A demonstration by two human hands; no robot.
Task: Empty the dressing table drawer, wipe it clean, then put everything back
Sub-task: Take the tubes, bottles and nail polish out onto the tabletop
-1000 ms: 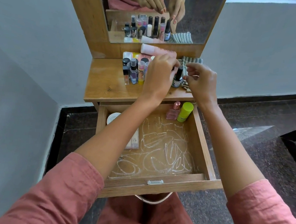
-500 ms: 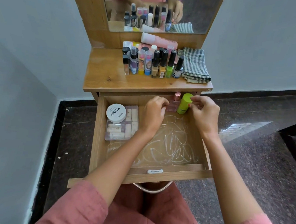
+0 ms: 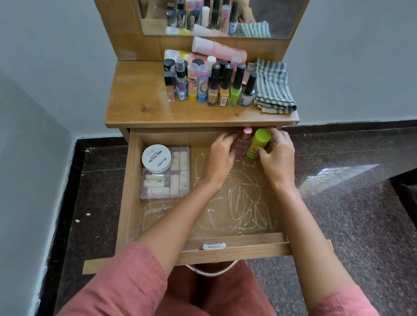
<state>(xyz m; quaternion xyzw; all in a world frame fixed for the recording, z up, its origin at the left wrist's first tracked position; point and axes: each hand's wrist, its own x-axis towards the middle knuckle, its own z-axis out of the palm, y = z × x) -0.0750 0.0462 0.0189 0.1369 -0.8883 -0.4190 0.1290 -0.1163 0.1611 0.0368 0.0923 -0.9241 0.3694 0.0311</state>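
1. Reaching into the drawer (image 3: pixel 130 189) now: a second ago we see both hands up on the tabletop (image 3: pixel 137 99) at the bottle row; they have since dropped to the drawer's back right corner.
2. Left hand (image 3: pixel 221 158) curls narrow around the pink bottle (image 3: pixel 241 142), fingers touching its left side; we judge it a grasp just closing, bottle not lifted yet.
3. Right hand (image 3: pixel 277 157) wraps the green bottle (image 3: pixel 258 143) from the right, thumb on its front; bottle is upright, base on the drawer floor as far as we can tell.
4. The two bottles stand touching or just beside each other against the drawer's back wall, under the tabletop edge.
5. At the drawer's back left sit the clear box (image 3: pixel 167 182) and the white nail polish jar (image 3: pixel 156 158) on top of it, untouched.
6. Rest of the drawer floor is bare, covered in white scribble smears, so not wiped yet.
7. Above the drawer, the nail polish row (image 3: pixel 221 85) has not changed since half a second ago; the striped cloth (image 3: pixel 273 86) lies folded at its right end.
8. Meaning for the task: emptying is nearly done, we judge. These two bottles, then box and jar, then the cloth comes in for wiping.
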